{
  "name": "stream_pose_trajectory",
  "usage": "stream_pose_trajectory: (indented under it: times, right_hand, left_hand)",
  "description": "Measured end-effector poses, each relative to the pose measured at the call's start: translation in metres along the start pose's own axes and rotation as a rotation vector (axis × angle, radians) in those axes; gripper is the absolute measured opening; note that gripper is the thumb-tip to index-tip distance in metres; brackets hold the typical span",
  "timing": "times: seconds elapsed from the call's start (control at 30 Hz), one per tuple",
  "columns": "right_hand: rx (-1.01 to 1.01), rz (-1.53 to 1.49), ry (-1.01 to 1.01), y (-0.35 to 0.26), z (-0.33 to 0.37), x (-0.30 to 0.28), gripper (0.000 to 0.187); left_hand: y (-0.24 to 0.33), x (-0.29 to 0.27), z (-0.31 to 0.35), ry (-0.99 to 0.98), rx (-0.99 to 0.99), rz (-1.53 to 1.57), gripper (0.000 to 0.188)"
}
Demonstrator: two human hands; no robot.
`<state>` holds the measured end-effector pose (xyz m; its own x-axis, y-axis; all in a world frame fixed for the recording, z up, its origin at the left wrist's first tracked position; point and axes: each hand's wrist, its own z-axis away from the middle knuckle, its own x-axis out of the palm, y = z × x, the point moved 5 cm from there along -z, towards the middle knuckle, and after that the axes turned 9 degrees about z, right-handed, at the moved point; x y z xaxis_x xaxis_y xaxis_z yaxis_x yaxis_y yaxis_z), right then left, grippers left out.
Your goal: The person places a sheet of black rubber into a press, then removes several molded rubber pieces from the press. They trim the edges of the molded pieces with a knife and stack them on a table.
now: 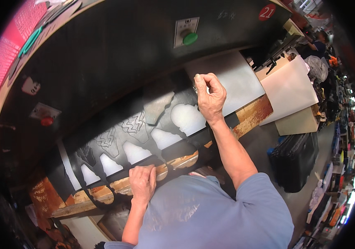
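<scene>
A black sheet with cut-out openings lies over a white board, its ragged strips hanging past the wooden front edge. Wavy outlines show on the sheet, and a flat grey piece lies on its far part. My left hand rests at the near edge of the sheet with fingers curled; what they hold, if anything, is hidden. Above the sheet's right end, my right hand is closed with thumb against fingers. Something small and shiny shows beside its fingers, too small to name.
A large dark machine body spans the far side, low over the work, with a green button and a red button. To the right are a pale sheet and a black bundle. Another person is far right.
</scene>
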<state>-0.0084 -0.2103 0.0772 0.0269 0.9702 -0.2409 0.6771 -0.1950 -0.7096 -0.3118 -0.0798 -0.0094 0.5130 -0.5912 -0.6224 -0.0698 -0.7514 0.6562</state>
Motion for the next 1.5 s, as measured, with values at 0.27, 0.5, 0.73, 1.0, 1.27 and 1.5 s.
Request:
stream_pose_trajectory:
  times: [0.27, 0.5, 0.73, 1.0, 1.27, 1.5]
  right_hand:
    - [-0.487, 0.203, 0.117, -0.063, -0.049, 0.010, 0.018]
    - [-0.211, 0.393, 0.034, -0.001, 0.065, -0.088, 0.019]
    - [-0.040, 0.444, -0.061, 0.028, 0.091, -0.088, 0.026]
    - [-0.106, 0.475, -0.196, 0.047, 0.095, -0.079, 0.023]
    - [-0.119, 0.174, -0.491, 0.076, 0.105, -0.062, 0.022]
    - [-0.191, -0.017, -0.471, 0.087, 0.105, -0.068, 0.016]
  left_hand:
    - [-0.013, -0.002, -0.007, 0.185, -0.008, -0.066, 0.004]
    - [-0.002, -0.002, -0.036, 0.201, -0.079, -0.103, 0.019]
    - [-0.010, -0.004, -0.036, 0.170, -0.118, 0.009, 0.023]
    - [0.030, 0.045, -0.052, 0.329, -0.070, -0.022, 0.024]
    - [0.046, 0.143, -0.075, 0.275, -0.210, -0.221, 0.032]
    - [0.021, 0.140, -0.077, 0.241, -0.367, -0.117, 0.037]
